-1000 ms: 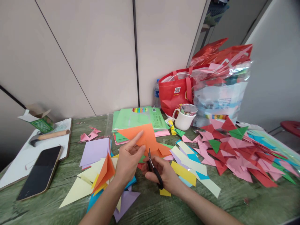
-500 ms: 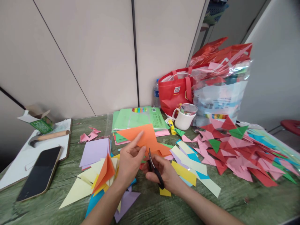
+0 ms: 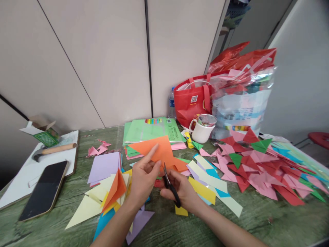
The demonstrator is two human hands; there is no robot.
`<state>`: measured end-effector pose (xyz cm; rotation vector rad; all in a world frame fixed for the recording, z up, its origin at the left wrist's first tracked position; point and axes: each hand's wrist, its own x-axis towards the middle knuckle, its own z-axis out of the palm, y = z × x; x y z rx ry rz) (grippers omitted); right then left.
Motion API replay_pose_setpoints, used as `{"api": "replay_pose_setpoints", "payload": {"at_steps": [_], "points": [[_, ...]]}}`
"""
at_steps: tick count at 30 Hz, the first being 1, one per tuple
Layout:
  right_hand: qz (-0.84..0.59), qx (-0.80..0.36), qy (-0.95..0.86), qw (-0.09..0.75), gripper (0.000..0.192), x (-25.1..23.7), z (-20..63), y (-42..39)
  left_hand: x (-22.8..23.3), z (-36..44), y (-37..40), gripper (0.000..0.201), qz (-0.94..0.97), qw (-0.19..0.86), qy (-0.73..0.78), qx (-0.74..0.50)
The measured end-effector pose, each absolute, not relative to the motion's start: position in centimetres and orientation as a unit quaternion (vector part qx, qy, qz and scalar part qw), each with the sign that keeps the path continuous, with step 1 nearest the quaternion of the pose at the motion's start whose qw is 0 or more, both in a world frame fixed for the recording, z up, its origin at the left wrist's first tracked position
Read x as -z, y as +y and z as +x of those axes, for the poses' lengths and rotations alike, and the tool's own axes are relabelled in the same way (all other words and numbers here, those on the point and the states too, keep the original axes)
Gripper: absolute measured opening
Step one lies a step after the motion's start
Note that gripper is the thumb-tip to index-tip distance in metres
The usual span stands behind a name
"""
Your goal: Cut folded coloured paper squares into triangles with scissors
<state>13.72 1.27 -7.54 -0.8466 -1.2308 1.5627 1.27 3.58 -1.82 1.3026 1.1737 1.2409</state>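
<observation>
My left hand (image 3: 142, 178) pinches an orange paper sheet (image 3: 154, 148), holding it up over the green table (image 3: 231, 223), index finger stretched along it. My right hand (image 3: 183, 189) grips small black scissors (image 3: 170, 183), blades pointing up into the sheet's lower edge. More orange paper (image 3: 180, 164) lies just behind the scissors. A folded orange triangle (image 3: 115, 188) stands on pale yellow triangles (image 3: 84, 209) left of my left wrist.
Pink, red and green paper triangles (image 3: 259, 164) are heaped at right. A green paper pack (image 3: 151, 130), white mug (image 3: 202, 132), glue stick (image 3: 189, 140), red bag (image 3: 192, 101) and plastic bag (image 3: 239, 99) stand behind. A phone (image 3: 43, 190) and hammer (image 3: 52, 150) lie left.
The scissors have crept slightly up into the orange sheet and my hands have drawn a little closer together. Everything else stays put.
</observation>
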Motion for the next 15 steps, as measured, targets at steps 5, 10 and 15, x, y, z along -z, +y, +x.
{"api": "replay_pose_setpoints", "payload": {"at_steps": [5, 10, 15], "points": [[-0.358, -0.624, -0.507, 0.476, 0.04, 7.6, 13.76, 1.31, 1.68, 1.37, 3.5, 0.056, 0.526, 0.473, 0.486, -0.513], [-0.371, -0.618, -0.503, 0.477, 0.041, 7.88, 13.75, 1.31, 1.77, 1.39, 3.52, 0.057, 0.534, 0.464, 0.491, -0.509], [-0.38, -0.614, -0.502, 0.476, 0.041, 7.97, 13.69, 1.31, 1.95, 1.34, 3.54, 0.056, 0.539, 0.46, 0.49, -0.508]]}}
